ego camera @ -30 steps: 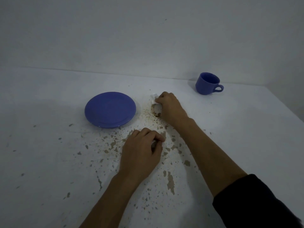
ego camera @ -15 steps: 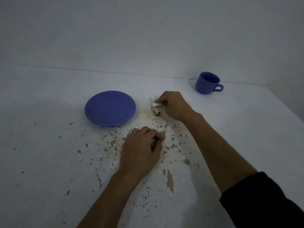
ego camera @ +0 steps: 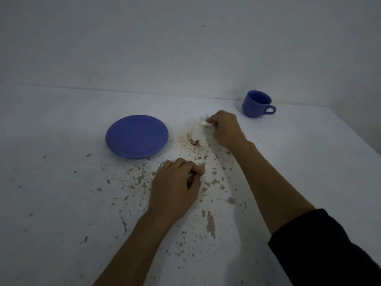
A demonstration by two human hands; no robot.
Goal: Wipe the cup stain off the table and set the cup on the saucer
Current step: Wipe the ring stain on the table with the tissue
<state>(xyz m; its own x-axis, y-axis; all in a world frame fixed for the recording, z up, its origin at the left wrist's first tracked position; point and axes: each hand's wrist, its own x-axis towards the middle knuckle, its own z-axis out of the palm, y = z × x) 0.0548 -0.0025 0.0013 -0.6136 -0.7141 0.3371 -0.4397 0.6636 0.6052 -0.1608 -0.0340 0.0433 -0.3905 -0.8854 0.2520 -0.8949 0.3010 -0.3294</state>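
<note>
A blue cup (ego camera: pixel 256 104) stands upright at the far right of the white table (ego camera: pixel 309 162), its handle pointing right. A blue saucer (ego camera: pixel 136 136) lies left of centre, with nothing on it. Between them is a brown speckled stain (ego camera: pixel 192 141). My right hand (ego camera: pixel 223 129) is shut on a small white tissue wad (ego camera: pixel 206 123), held just past the stain and close to the table. My left hand (ego camera: pixel 175 187) rests on the table nearer to me, fingers curled shut; whether it holds anything is hidden.
The tabletop's white paint is chipped in many brown flecks (ego camera: pixel 210 223) around and in front of my hands. A plain wall (ego camera: pixel 185 48) rises right behind the table. The table's right edge (ego camera: pixel 369 145) runs diagonally at the far right.
My right hand with the tissue has shifted up and to the right, off the stain, uncovering the dark specks. My left hand has stayed put.
</note>
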